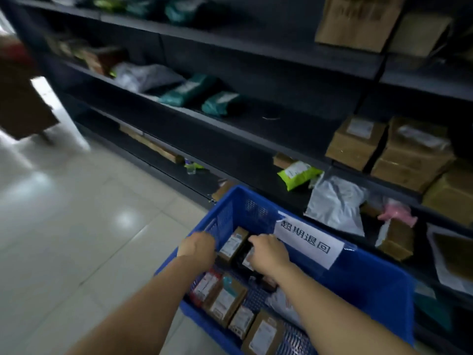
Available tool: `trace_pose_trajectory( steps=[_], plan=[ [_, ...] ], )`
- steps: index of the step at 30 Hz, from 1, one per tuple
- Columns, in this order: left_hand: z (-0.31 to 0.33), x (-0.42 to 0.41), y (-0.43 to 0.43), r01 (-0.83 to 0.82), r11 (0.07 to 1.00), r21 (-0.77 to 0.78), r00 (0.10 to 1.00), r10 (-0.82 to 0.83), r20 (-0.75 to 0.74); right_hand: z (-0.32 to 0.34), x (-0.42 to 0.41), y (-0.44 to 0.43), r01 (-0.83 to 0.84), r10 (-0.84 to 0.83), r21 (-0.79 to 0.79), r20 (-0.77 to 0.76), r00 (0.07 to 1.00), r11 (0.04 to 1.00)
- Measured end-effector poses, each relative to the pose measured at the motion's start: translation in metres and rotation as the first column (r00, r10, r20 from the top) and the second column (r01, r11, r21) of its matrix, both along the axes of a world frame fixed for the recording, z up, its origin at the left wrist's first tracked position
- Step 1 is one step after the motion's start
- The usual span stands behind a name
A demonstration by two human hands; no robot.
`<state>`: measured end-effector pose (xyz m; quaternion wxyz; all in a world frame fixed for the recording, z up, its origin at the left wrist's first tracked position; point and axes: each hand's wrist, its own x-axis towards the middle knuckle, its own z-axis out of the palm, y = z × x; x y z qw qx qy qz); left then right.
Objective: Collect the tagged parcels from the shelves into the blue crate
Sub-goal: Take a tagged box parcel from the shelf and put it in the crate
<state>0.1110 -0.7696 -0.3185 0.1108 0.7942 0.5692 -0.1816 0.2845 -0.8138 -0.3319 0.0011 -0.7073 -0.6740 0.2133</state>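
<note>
Blue plastic crate on pale tiles against dark shelves, carrying labelled cardboard parcels. Right hand inside, fingers curled round a dark parcel. Left hand low by the left wall beside a brown box; cannot tell its grip.

One wide-angle view, worn on the person's head, faces forward and steeply down. It sits close above the blue crate, where the left hand and right hand enter from the bottom edge. The shelves slant across the top and right, and the tiled floor fills the left.
</note>
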Motion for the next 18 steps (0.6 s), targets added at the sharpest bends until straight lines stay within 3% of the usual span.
trace_pose_trajectory(
  steps=[9, 18],
  plan=[
    [0.090, -0.130, 0.022, -0.211, 0.963, 0.168, 0.971, 0.186, 0.148, 0.099, -0.118, 0.063, -0.211, 0.203, 0.128, 0.078, 0.976, 0.969],
    [0.140, -0.294, 0.078, -0.296, 0.903, 0.312, 0.954, 0.261, 0.150, 0.153, -0.283, 0.138, -0.318, 0.294, 0.209, 0.140, 0.945, 0.925]
  ],
)
